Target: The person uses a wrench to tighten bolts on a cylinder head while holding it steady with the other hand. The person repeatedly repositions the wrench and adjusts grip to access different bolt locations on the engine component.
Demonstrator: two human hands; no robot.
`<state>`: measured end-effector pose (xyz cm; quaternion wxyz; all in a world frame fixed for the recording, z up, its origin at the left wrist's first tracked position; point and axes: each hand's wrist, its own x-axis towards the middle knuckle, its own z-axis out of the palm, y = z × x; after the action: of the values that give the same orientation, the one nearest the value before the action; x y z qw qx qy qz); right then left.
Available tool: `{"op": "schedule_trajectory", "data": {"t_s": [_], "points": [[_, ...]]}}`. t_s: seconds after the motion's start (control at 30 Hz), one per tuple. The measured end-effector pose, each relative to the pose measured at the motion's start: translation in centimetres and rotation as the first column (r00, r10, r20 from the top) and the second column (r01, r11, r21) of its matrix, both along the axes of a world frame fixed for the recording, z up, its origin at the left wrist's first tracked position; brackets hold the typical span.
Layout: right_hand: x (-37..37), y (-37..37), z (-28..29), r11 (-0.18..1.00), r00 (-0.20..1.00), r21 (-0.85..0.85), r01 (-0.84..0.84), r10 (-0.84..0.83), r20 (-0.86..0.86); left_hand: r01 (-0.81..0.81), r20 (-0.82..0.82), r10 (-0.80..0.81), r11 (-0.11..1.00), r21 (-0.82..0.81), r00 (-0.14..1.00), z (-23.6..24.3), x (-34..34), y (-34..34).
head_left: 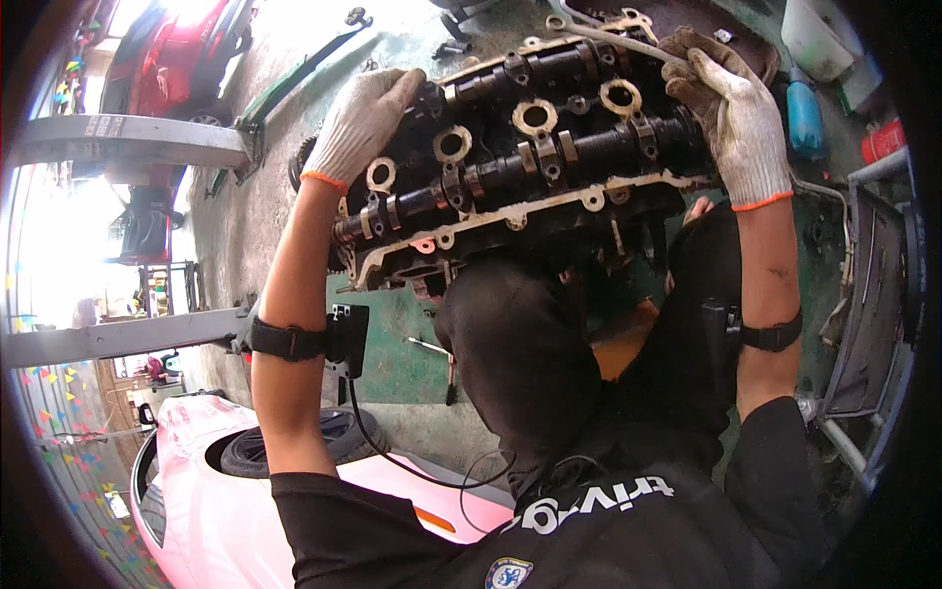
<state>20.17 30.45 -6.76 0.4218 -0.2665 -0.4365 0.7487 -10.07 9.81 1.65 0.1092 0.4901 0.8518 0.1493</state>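
A large engine cylinder head (520,157) with dark camshafts and pale, oily edges lies across my front, above my knees. My left hand (361,123), in a white knit glove with an orange cuff, grips its left end; the fingertips are partly hidden against the dark metal. In my right hand (734,118), gloved the same way, a long ring wrench (613,37) is held by one end at the right far corner. Its ring end points left, over the far edge of the head. The glove's fingers are stained dark.
A blue bottle (805,118), a white tub (816,39) and a red can (883,142) stand at the right, by a metal-framed rack (873,285). Lift arms (128,142) reach in from the left. A pink car (221,491) is lower left. A tool (432,348) lies on the green floor.
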Motion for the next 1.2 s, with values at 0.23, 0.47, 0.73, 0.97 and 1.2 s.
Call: {"op": "schedule_trajectory", "data": {"t_s": [0.23, 0.47, 0.73, 0.97, 1.2], "points": [[-6.3, -2.6, 5.2, 0.959, 0.969, 0.141, -0.247, 0.241, 0.055, -0.067, 0.256, 0.034, 0.991, 0.119, 0.966, -0.7, -2.0, -0.3], [-10.2, -4.2, 4.6, 0.924, 0.905, 0.060, -0.378, 0.355, 0.236, -0.018, 0.215, 0.021, 1.000, -0.017, 0.976, -0.6, -2.8, 0.0], [-10.5, -3.6, 4.2, 0.922, 0.913, 0.069, -0.381, 0.363, 0.187, 0.060, 0.040, -0.064, 0.994, 0.091, 0.997, -3.2, -3.9, 0.7], [-11.8, 1.5, 3.0, 0.856, 0.815, 0.018, -0.517, 0.485, 0.316, 0.119, 0.127, -0.118, 0.993, -0.007, 0.985, -1.3, -4.5, 1.3], [-23.5, 6.2, 2.2, 0.673, 0.773, 0.457, -0.581, 0.282, 0.568, 0.134, 0.043, -0.137, 0.988, 0.075, 0.990, -2.0, -3.8, 0.9]]}}
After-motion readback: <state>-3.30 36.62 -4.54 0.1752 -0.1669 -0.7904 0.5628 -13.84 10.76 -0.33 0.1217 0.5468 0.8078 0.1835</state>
